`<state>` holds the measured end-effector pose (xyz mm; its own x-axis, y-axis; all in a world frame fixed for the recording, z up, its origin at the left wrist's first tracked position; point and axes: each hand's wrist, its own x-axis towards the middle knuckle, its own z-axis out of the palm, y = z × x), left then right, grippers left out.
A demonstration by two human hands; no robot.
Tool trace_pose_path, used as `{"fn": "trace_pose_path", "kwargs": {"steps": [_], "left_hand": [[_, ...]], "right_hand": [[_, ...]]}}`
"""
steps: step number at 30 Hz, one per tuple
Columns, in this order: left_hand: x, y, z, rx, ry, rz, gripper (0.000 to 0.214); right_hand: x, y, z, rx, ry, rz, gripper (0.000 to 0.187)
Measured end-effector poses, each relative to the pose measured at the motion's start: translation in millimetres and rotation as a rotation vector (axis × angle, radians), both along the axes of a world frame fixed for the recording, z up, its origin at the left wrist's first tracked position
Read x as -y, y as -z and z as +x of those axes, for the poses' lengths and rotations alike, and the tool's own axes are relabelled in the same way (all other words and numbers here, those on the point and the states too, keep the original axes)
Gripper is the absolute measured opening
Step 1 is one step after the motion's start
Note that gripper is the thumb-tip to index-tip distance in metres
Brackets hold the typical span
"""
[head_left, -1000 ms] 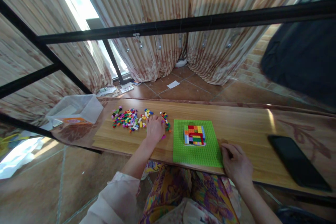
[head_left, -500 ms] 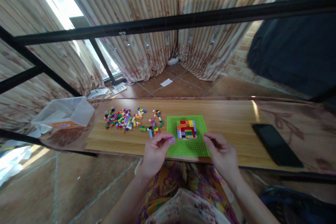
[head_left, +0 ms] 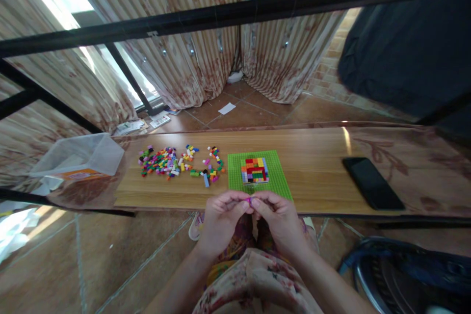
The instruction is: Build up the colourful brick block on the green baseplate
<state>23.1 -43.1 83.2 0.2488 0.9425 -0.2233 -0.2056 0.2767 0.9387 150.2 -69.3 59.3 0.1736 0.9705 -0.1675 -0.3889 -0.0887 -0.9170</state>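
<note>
Tabletop (head_left: 316, 176) ahead, left hand (head_left: 220, 218) and right hand (head_left: 281, 216) pinch a purple piece (head_left: 249, 201).

Held brick (head_left: 248, 201): purple plastic, at the lower centre of the frame
Baseplate (head_left: 278, 174): green plastic, knobbly with studs
Loose bricks (head_left: 160, 162): hard, smooth plastic, left of centre
Board (head_left: 316, 167): wood-grained, smooth, faintly glossy
Bin (head_left: 112, 152): translucent plastic, at the left edge
Phone (head_left: 373, 184): smooth, glassy black face, right of the frame
Rail (head_left: 221, 13): smooth black, looks like painted metal
Curtains (head_left: 279, 64): matt pleated cloth, across the top
Sheet (head_left: 227, 108): white paper, upper middle
Floor (head_left: 125, 260): tile, lower left
</note>
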Motion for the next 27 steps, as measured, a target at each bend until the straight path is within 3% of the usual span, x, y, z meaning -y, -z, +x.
{"fn": "trace_pose_path", "kwargs": {"steps": [8, 12, 15, 18, 23, 27], "left_hand": [[-3.8, 12.6, -4.1, 0.316, 0.017, -0.243, 0.019], [-3.3, 11.5, -5.1, 0.334, 0.035, -0.269, 0.021], [-8.2, 15.2, -11.0, 0.269, -0.02, -0.237, 0.023], [-27.3, 27.9, -27.5, 0.04, -0.151, -0.068, 0.023], [-82.5, 60.1, -71.8, -0.568, -0.325, 0.254, 0.015], [-114.5, 76.9, -93.6, -1.028, -0.275, 0.492, 0.015]], "right_hand": [[0.9, 1.5, 1.5, -0.363, -0.078, -0.142, 0.025], [1.1, 4.1, 2.9, -0.373, -0.074, -0.117, 0.027], [2.4, 6.5, 5.4, -0.364, -0.073, -0.115, 0.027], [6.0, 8.8, 12.8, -0.332, -0.07, -0.133, 0.028], [16.6, 18.0, 32.0, -0.298, -0.08, -0.208, 0.029], [26.7, 30.1, 41.1, -0.3, -0.066, -0.292, 0.028]]}}
